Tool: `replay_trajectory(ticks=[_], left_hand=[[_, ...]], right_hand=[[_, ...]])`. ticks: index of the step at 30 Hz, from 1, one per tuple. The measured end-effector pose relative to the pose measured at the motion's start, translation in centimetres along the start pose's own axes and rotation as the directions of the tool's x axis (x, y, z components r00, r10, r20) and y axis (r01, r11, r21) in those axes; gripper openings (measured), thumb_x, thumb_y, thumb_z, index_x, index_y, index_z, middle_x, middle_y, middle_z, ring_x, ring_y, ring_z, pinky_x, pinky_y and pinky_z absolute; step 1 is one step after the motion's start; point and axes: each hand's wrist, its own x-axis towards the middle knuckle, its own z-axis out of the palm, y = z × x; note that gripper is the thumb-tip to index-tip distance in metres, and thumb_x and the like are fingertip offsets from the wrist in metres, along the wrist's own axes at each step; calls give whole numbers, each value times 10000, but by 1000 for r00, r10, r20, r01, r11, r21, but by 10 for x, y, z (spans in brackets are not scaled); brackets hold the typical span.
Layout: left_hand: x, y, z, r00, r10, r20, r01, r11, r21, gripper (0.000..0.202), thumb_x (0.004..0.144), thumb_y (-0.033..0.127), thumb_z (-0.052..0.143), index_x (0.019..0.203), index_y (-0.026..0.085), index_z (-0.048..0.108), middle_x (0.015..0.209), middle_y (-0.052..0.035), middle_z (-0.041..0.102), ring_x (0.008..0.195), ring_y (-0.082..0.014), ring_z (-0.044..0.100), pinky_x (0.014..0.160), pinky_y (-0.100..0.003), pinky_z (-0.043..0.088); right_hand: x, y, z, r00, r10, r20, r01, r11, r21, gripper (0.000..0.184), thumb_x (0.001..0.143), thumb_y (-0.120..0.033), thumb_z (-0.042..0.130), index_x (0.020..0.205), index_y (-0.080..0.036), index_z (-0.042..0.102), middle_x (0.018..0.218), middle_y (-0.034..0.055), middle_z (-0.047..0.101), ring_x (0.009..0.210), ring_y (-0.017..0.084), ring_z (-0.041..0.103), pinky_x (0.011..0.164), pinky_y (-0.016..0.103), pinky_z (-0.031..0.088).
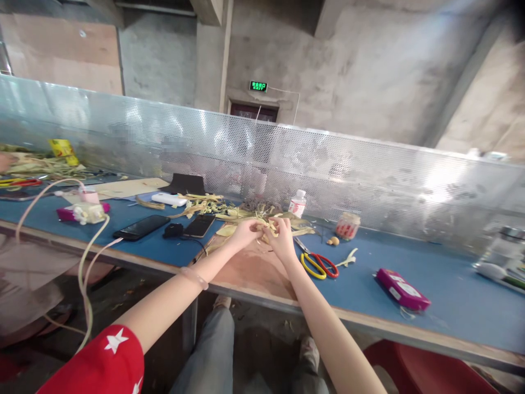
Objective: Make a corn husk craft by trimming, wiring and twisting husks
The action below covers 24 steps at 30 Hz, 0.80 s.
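Observation:
My left hand and my right hand meet above a brown board at the table's front edge. The fingers of both are closed around a small pale-yellow piece, which looks like the dried plant strips behind it; the fingers hide most of it. A heap of these dried plant strips spreads over the table just beyond my hands. To the right of my right hand lie scissors with one yellow and one red handle, beside a pale scrap of strip.
A white bottle and a jar stand near the perforated metal screen. A purple packet lies at right. Two dark phones and cables lie at left. A red stool sits below the table.

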Motion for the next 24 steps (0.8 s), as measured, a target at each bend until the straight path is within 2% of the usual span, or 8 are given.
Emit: replay_trajectory(ticks=[3,5,9,11,14,18,21,24], left_hand=[[-1,4,-2,999,-5,35,7,999,-54,208,662,165,599,862,128,647,784,-36,646,699,-137,564,622,-231,428],[-3,6,-3,997,-37,65,44,993,-109,208,677,188,594,871,126,633,771,-31,629,682,-130,553,606,-226,420],[-5,8,-4,991,-90,102,110,972,-210,194,680,229,602,842,125,620,765,-26,602,668,-118,538,618,-230,425],[-5,8,-4,988,-107,111,131,963,-235,194,679,242,608,832,122,618,768,-26,594,676,-116,536,638,-234,429],[-5,8,-4,985,-125,122,152,956,-251,178,676,249,619,802,124,611,749,-17,581,666,-109,526,632,-231,420],[-5,6,-4,976,-149,157,189,941,-282,165,672,248,635,795,139,613,735,-7,584,638,-98,514,602,-223,399],[-3,2,-4,969,-153,195,214,915,-342,178,668,238,641,816,139,625,776,-20,600,658,-99,523,610,-220,404],[1,-3,-3,958,-186,216,268,846,-461,191,691,278,623,812,131,628,791,-36,613,675,-115,540,630,-242,426]], right_hand=[[1,2,-4,999,8,-50,-10,999,-48,412,725,-330,636,1119,-217,589,983,78,474,960,229,485,886,405,403],[1,3,-5,999,40,-16,-40,999,-26,451,733,-366,632,1162,-234,579,1007,82,486,992,233,483,914,414,386],[2,4,-4,984,121,134,-135,985,103,425,783,-405,567,1167,-225,586,1023,78,526,912,190,548,815,335,459],[2,4,-3,978,128,164,-155,974,163,412,785,-417,561,1133,-201,609,1039,84,540,888,181,566,756,302,482],[3,3,-3,981,107,163,-142,966,218,420,781,-419,570,1127,-185,614,1081,90,545,855,171,575,702,275,491],[4,5,-3,981,125,146,-149,974,169,442,766,-418,590,1124,-159,621,1023,81,573,667,130,547,648,273,477],[4,8,-3,984,134,122,-151,977,147,432,758,-424,597,1096,-157,637,987,77,581,674,137,548,666,279,470],[4,11,-2,985,133,109,-148,978,144,418,753,-427,601,1072,-161,650,968,78,587,676,144,545,672,286,467]])
